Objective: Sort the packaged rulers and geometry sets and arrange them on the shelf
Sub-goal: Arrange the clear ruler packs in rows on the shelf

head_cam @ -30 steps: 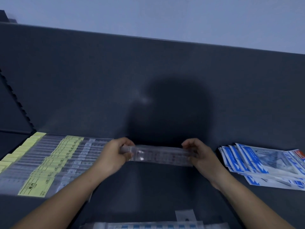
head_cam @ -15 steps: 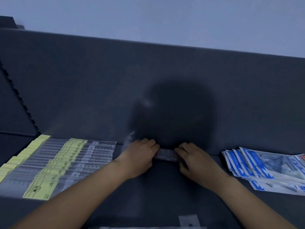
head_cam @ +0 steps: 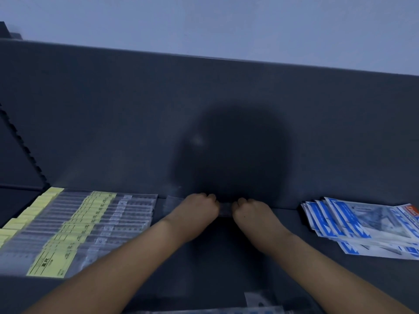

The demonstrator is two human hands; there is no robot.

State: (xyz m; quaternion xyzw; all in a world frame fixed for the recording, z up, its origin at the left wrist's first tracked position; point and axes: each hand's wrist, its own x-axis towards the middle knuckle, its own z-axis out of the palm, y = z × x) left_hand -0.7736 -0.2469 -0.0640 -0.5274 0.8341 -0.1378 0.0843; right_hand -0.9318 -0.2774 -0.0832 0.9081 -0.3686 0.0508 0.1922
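Both hands are together at the rear of the dark shelf (head_cam: pixel 226 264), right where it meets the upright back panel (head_cam: pixel 204 105). The left hand (head_cam: pixel 199 210) and the right hand (head_cam: pixel 251 211) sit side by side, knuckles up, fingers curled down over a clear packaged ruler (head_cam: pixel 225 210) that lies lengthwise along the foot of the panel. Each hand grips it, though the fingertips are hidden behind the knuckles. A short stretch of the ruler shows in the gap between the hands, and its pale end sticks out past the left hand. To the left lies a row of rulers with yellow labels (head_cam: pixel 79 227), overlapping one another. Well apart on the right is a fanned pile of blue-and-white geometry sets (head_cam: pixel 353 223). A clear packet (head_cam: pixel 256 300) shows at the bottom edge
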